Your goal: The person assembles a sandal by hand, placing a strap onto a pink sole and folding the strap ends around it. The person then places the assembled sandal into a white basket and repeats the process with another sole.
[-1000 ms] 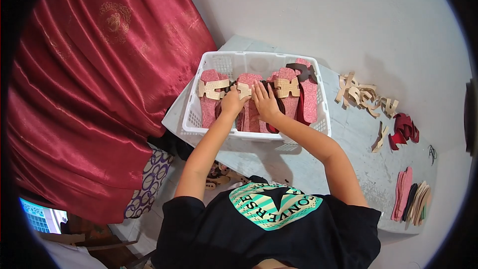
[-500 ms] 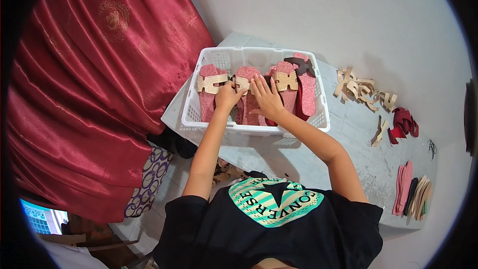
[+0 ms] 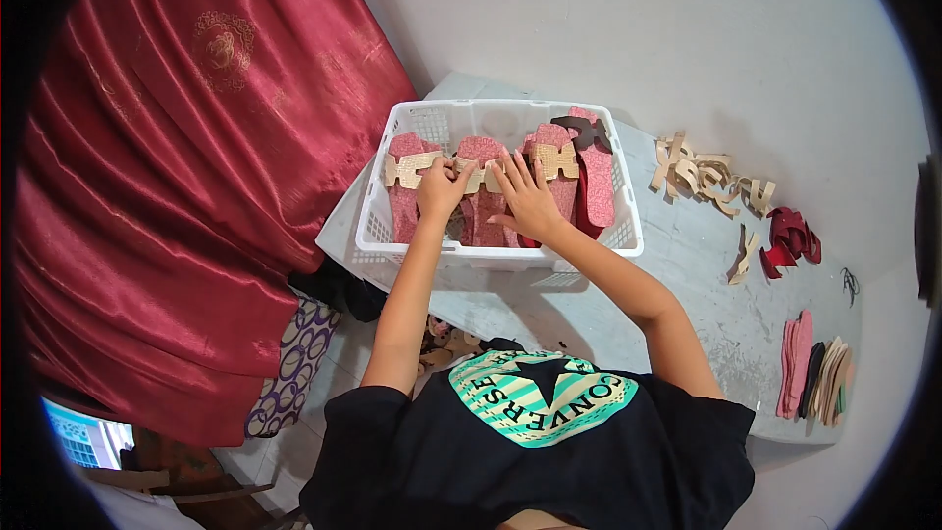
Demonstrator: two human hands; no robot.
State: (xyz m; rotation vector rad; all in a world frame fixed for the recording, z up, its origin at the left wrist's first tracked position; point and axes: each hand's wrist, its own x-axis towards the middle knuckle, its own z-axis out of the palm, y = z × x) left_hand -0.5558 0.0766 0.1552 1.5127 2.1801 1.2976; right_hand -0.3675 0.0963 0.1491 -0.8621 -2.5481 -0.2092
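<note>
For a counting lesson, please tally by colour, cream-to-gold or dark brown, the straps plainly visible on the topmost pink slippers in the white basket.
Cream-to-gold straps: 3
Dark brown strap: 1
Total: 4, leaving out any hidden beneath.

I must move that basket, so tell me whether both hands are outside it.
No, the left hand and right hand are both at the beige strap of a pink sandal in the white basket.

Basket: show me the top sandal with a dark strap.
The rightmost sandal; its strap is dark brown, while the three others on top have pale straps.
</note>
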